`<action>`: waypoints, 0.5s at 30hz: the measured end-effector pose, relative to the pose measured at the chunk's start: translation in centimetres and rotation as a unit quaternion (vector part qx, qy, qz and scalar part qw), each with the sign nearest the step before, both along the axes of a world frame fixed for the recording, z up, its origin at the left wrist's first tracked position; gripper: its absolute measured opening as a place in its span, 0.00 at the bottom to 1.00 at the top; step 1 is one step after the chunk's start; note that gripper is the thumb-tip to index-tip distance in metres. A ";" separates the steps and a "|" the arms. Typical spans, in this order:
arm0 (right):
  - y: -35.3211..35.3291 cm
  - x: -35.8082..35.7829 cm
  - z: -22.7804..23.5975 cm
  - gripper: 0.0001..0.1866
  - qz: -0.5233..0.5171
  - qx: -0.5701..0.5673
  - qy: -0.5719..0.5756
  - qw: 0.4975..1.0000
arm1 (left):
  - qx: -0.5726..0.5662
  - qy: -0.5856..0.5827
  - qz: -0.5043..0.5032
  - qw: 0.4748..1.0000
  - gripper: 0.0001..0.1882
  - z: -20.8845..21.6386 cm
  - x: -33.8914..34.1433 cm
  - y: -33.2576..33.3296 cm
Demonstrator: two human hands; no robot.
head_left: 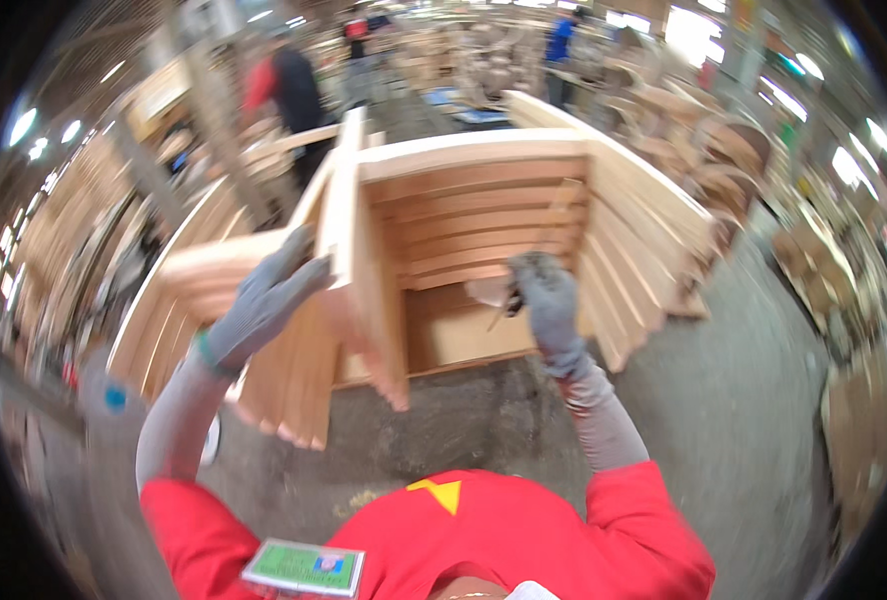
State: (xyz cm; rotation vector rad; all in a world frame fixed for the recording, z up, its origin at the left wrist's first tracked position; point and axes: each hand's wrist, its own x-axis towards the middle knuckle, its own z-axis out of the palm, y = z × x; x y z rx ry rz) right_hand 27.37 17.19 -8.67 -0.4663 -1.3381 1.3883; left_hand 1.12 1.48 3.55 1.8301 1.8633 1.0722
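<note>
My left hand [267,303], in a grey glove, grips the near edge of a pale wooden frame [342,215] in the stack's middle. My right hand [549,305], gloved in grey too, is closed in front of the right-hand stack of nested wooden frames [474,150]. Something dark shows at its fingers, with a blurred whitish shape [489,291] beside it; their kind I cannot make out. A thin light-brown stick [564,208] rises above this hand, and whether the hand holds it is unclear. More nested frames [289,375] stand below and left of my left hand.
A flat brown board [464,335] lies under the right-hand stack. Grey concrete floor [744,400] surrounds the stacks. Curved wooden parts [724,150] are piled at the right, wooden boards [859,430] beyond. Another person [294,90] stands at the far left, near a post [214,120].
</note>
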 end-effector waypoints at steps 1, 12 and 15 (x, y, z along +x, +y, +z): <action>0.6 1.3 -0.9 0.09 -0.018 0.007 -0.047 0.999 | -0.016 -0.147 0.013 0.989 0.30 -0.9 1.9 0.4; 3.0 19.7 1.7 0.14 -0.233 0.101 -0.091 0.963 | 0.006 -0.185 0.008 0.983 0.21 -5.5 -4.1 5.3; 5.4 26.3 1.2 0.14 -0.307 -0.006 0.132 0.943 | 0.092 -0.343 -0.014 0.935 0.26 -6.1 2.6 2.0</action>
